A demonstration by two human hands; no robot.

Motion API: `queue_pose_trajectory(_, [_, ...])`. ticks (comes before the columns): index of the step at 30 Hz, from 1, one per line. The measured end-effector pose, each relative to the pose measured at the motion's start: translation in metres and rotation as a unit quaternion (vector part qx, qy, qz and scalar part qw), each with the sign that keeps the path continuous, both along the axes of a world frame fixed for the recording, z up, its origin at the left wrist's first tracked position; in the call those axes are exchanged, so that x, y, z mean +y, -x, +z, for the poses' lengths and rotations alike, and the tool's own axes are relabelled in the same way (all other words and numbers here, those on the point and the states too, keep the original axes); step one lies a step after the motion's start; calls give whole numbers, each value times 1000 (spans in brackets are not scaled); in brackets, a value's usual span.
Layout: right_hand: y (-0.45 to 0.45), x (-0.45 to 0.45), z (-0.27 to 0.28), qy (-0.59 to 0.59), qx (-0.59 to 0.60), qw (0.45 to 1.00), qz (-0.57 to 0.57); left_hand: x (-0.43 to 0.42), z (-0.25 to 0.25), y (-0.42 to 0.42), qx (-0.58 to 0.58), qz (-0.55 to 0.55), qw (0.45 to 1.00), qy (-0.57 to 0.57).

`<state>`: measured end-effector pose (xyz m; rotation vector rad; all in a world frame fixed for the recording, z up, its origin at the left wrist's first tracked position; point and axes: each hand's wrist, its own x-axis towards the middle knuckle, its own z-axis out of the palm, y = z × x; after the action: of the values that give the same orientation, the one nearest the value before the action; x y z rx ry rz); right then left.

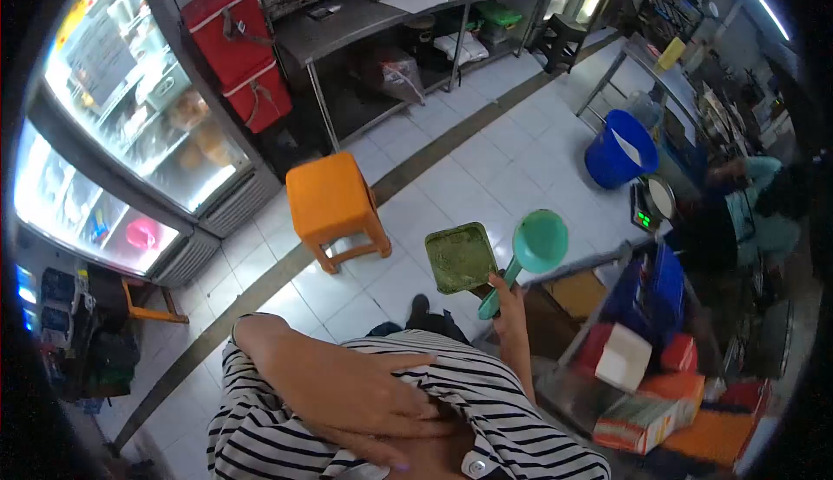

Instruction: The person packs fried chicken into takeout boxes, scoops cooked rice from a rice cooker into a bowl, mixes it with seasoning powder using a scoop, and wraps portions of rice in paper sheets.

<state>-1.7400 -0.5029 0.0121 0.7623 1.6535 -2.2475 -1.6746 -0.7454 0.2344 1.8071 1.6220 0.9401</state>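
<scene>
My left hand [356,389] lies flat against the chest of my striped shirt [508,432], fingers spread, holding nothing. My right hand [510,311] is held out in front and closed around the handle of a turquoise plastic ladle [540,242], whose round bowl faces up. That same hand also grips a square container [460,258] with a green, paste-like coating inside. The container sits just left of the ladle's bowl, over the tiled floor. My right thumb and fingers partly hide both handle and container edge.
An orange stool [334,202] stands ahead on the floor. Lit fridges [186,124] and red cooler boxes [239,46] line the left, beside a metal table [364,24]. To the right are a blue bucket [607,163], a scale [642,218], cartons [638,424] and a blurred person [764,211].
</scene>
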Motion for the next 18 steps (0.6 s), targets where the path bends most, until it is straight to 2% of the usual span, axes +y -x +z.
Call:
queue_pose_trajectory(1, [36, -6, 6, -3, 4, 1000, 8, -8, 4, 27, 3, 1, 1000, 16])
queue_pose_trajectory(5, [175, -26, 3, 31, 38, 995, 82, -30, 8, 129, -48, 48, 992, -107])
queue_pose_trajectory(9, [303, -50, -17, 67, 52, 985, 148, -51, -10, 249, -123, 3, 989, -82])
queue_pose_trajectory(12, [386, -79, 8, 39, 59, 984, 162, -54, -23, 346, -116, -27, 987, -110])
queue_pose_trajectory(15, [475, -88, -20, -23, 15, 991, 130, -47, -31, 442, -99, -68, 983, -139])
queue_pose_trajectory(16, [504, -91, -24, 18, 40, 989, 138, -44, -33, 470, -100, -81, 981, -147])
queue_pose_trajectory(18, [563, -93, -26, 26, 50, 985, 163, -41, -34, 526, -101, -106, 976, -163])
